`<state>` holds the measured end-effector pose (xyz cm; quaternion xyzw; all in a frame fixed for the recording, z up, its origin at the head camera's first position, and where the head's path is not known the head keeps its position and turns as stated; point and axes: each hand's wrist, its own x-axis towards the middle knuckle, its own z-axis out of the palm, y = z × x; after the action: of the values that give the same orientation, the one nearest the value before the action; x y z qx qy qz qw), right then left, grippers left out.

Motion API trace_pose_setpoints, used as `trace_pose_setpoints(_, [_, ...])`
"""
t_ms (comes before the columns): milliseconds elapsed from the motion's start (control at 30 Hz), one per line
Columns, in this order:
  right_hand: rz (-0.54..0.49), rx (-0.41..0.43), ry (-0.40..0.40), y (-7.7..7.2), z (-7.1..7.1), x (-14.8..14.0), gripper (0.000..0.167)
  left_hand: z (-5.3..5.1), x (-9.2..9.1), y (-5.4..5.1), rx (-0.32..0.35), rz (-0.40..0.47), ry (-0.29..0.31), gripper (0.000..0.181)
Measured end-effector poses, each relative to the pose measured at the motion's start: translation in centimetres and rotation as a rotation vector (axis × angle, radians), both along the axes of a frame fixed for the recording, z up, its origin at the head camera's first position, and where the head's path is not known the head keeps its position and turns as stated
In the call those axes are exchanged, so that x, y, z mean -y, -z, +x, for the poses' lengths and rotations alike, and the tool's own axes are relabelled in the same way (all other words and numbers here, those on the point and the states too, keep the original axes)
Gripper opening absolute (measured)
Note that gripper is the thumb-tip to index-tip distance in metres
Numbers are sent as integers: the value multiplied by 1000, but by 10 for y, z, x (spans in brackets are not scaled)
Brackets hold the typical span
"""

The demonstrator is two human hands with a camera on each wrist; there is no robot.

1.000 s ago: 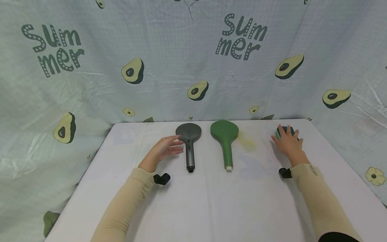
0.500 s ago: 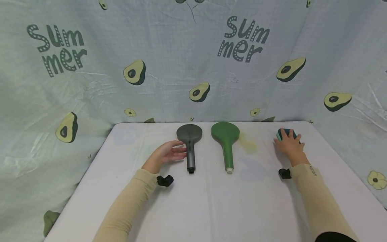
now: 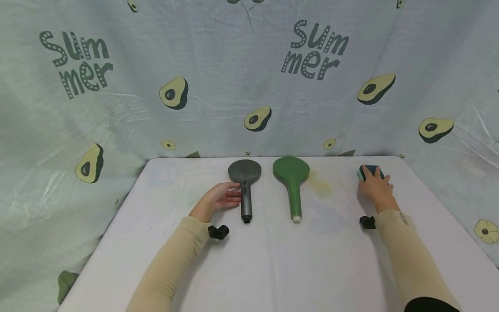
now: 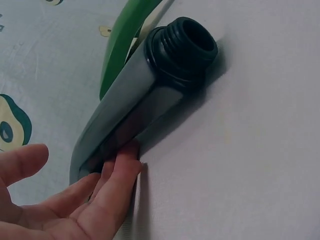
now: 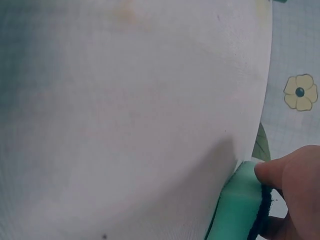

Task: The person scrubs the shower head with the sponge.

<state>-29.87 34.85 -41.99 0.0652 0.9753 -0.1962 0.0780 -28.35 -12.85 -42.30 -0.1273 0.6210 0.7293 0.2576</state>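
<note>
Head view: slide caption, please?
Left hand at a gray shower head, green one alongside; right hand gripping a sponge.

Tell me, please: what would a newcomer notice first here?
Probably the bright green shower head near the far edge of the white table, just right of a grey shower head. The left hand touches the grey one's left side; at far right, the right hand grips a teal sponge.

grey shower head (image 3: 245,184) with black end (image 4: 182,47), green shower head (image 3: 292,180) with white end (image 3: 296,219), mint sponge (image 5: 239,205) with dark blue layer (image 5: 260,212), white table (image 3: 249,268) with yellow stain (image 3: 320,184), beige sleeves (image 3: 167,260), pale grey cloth (image 3: 234,56) printed with yellow-green avocados (image 3: 173,92), yellow flowers (image 3: 486,231), grey-green "summer" lettering (image 3: 311,65)
</note>
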Motion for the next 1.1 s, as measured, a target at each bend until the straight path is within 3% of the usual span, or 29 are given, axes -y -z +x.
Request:
trace_pose_setpoints(167, [0, 0, -1, 1, 0, -1, 63, 0, -2, 0, -7, -49, -29, 41])
trace_pose_setpoints(400, [9, 0, -1, 4, 0, -2, 65, 1, 2, 2, 13, 48, -37, 56])
trace_pose_setpoints(500, [13, -21, -1, 4, 0, -2, 65, 1, 2, 2, 3, 47, -15, 57])
trace_pose_setpoints(767, [45, -64, -4, 2, -1, -4, 64, -2, 3, 4, -81, -30, 139, 45])
trace_pose_setpoints(1100, [69, -74, -26, 4, -1, -9, 62, 0, 8, 6, -86, -20, 145, 57])
